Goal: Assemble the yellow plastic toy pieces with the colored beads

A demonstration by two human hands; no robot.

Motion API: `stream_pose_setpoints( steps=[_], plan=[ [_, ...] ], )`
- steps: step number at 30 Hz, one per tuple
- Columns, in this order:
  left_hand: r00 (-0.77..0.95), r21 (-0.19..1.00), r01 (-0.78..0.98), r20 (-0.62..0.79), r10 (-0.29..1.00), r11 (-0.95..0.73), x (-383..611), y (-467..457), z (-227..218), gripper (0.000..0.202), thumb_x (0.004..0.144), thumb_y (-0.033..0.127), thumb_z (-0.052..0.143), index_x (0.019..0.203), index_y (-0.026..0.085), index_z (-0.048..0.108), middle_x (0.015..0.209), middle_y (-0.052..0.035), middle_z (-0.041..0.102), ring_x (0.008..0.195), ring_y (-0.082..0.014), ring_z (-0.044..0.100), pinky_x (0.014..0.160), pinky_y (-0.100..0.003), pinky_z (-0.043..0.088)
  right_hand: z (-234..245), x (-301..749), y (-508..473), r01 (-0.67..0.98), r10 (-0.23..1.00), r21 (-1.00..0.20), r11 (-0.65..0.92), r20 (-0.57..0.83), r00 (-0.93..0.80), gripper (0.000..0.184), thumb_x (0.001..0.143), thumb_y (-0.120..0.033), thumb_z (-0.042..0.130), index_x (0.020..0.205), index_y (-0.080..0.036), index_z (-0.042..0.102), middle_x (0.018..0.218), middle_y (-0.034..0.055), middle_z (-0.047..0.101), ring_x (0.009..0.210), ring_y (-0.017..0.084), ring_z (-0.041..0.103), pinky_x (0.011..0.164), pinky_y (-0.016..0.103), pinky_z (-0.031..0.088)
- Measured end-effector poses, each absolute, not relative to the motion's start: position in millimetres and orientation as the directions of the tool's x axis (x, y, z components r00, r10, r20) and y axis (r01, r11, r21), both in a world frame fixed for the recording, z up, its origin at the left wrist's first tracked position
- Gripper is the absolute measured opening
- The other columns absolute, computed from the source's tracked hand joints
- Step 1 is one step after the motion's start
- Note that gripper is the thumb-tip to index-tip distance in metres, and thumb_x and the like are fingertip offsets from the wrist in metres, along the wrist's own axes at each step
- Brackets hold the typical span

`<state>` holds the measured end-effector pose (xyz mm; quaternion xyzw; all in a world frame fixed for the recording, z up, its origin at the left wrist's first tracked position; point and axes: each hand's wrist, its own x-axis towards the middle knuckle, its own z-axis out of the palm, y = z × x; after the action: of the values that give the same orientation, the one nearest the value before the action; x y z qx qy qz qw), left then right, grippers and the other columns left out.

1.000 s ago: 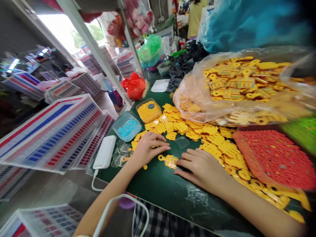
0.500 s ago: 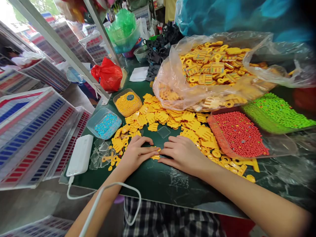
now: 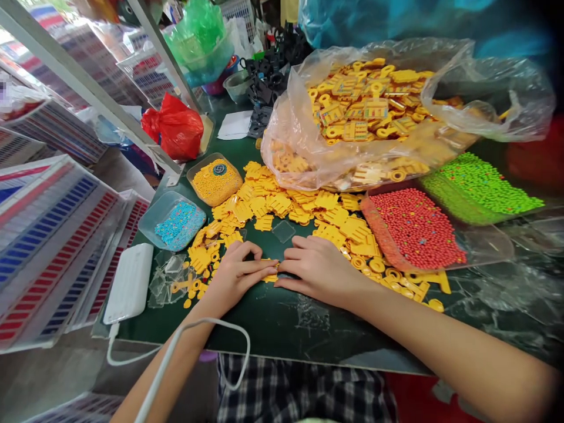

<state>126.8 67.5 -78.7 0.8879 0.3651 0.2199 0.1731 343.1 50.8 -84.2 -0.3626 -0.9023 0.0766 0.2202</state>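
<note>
yellow plastic piece (image 3: 270,278) lies under the fingertips of the left hand (image 3: 235,279), right hand (image 3: 315,271) just beside at 3 o'clock; both lie flat, long axis hidden, any pinch unclear.

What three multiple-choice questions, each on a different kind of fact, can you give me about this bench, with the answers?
1. Where does the white power bank lie?
A) Left of the left hand, on the green table
B) On top of the red beads
C) Under the red plastic bag

2. What colour are the beads in the clear tub beside the power bank?
A) Red
B) Light blue
C) Green

3. How do the left hand and the right hand rest?
A) Both on the table, fingertips close together at a small yellow piece
B) Both raised well above the table
C) Crossed over each other

Answers:
1. A: it lies near the table's edge, left of the hand, its cable hanging down.
2. B: mostly light blue beads fill the tub.
3. A: the piece shows between the fingertips of both hands.
</note>
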Motion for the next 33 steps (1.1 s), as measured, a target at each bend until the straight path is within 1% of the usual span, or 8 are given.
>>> stream_pose_setpoints(
  steps=[7,13,17,21,24,26,30,33],
  plan=[
    [0.684,0.428,0.591,0.183,0.706,-0.684,130,67,-77,0.030,0.095,0.042,0.049,0.105,0.031,0.075,0.089,-0.0041,0.058,0.083,-0.0157,0.050,0.075,-0.029,0.040,-85,343,51,0.620,0.685,-0.290,0.728,0.339,-0.645,0.021,0.083,-0.039,0.072,0.078,-0.019,0.069,0.070,0.0006,0.063,0.077,0.019,0.047,0.062,0.032,0.023],
    [0.588,0.476,0.586,0.306,0.748,-0.656,122,69,-71,0.029,0.096,0.039,0.050,0.107,0.028,0.074,0.089,-0.0034,0.059,0.081,-0.0141,0.051,0.072,-0.027,0.044,-84,343,50,0.626,0.684,-0.278,0.729,0.338,-0.647,0.023,0.084,-0.040,0.070,0.075,-0.019,0.067,0.070,0.0006,0.063,0.077,0.018,0.048,0.062,0.033,0.022],
    [0.633,0.445,0.576,0.288,0.719,-0.686,117,69,-69,0.027,0.095,0.039,0.052,0.103,0.028,0.075,0.095,-0.0045,0.063,0.089,-0.0159,0.054,0.080,-0.030,0.046,-81,344,49,0.632,0.684,-0.263,0.729,0.324,-0.654,0.023,0.085,-0.040,0.069,0.075,-0.019,0.067,0.071,0.0004,0.063,0.079,0.018,0.049,0.063,0.033,0.024],
    [0.710,0.389,0.568,0.215,0.671,-0.725,116,69,-71,0.025,0.094,0.039,0.053,0.104,0.032,0.075,0.116,-0.0051,0.065,0.103,-0.0200,0.052,0.091,-0.037,0.046,-79,344,49,0.641,0.688,-0.253,0.725,0.319,-0.652,0.023,0.085,-0.040,0.069,0.075,-0.019,0.067,0.071,0.0005,0.064,0.079,0.019,0.049,0.064,0.033,0.025],
    [0.722,0.371,0.590,0.157,0.674,-0.718,116,69,-72,0.023,0.093,0.038,0.055,0.106,0.035,0.074,0.137,-0.0028,0.057,0.114,-0.0241,0.046,0.099,-0.044,0.044,-79,344,48,0.638,0.678,-0.238,0.732,0.339,-0.652,0.022,0.085,-0.040,0.069,0.076,-0.020,0.067,0.071,0.0007,0.064,0.080,0.019,0.049,0.064,0.033,0.024],
    [0.723,0.376,0.597,0.129,0.678,-0.708,115,69,-72,0.024,0.092,0.039,0.056,0.110,0.036,0.072,0.143,-0.0020,0.052,0.121,-0.0265,0.043,0.102,-0.047,0.041,-80,345,48,0.636,0.670,-0.224,0.738,0.354,-0.653,0.023,0.085,-0.040,0.070,0.076,-0.019,0.067,0.071,0.0008,0.064,0.079,0.019,0.049,0.064,0.033,0.023],
    [0.712,0.404,0.597,0.131,0.690,-0.693,113,70,-71,0.026,0.092,0.041,0.057,0.112,0.036,0.071,0.144,-0.0021,0.052,0.128,-0.0281,0.041,0.106,-0.051,0.038,-80,344,48,0.634,0.653,-0.193,0.749,0.375,-0.658,0.026,0.084,-0.042,0.070,0.073,-0.019,0.067,0.068,0.0006,0.064,0.077,0.018,0.048,0.063,0.032,0.023],
    [0.613,0.442,0.625,0.231,0.755,-0.643,110,72,-68,0.027,0.094,0.040,0.055,0.112,0.031,0.072,0.129,-0.0057,0.064,0.118,-0.0251,0.053,0.102,-0.047,0.042,-78,344,47,0.659,0.634,-0.128,0.741,0.456,-0.624,0.033,0.087,-0.046,0.065,0.068,-0.018,0.065,0.066,0.0017,0.062,0.077,0.019,0.048,0.064,0.032,0.024]
  ],
)
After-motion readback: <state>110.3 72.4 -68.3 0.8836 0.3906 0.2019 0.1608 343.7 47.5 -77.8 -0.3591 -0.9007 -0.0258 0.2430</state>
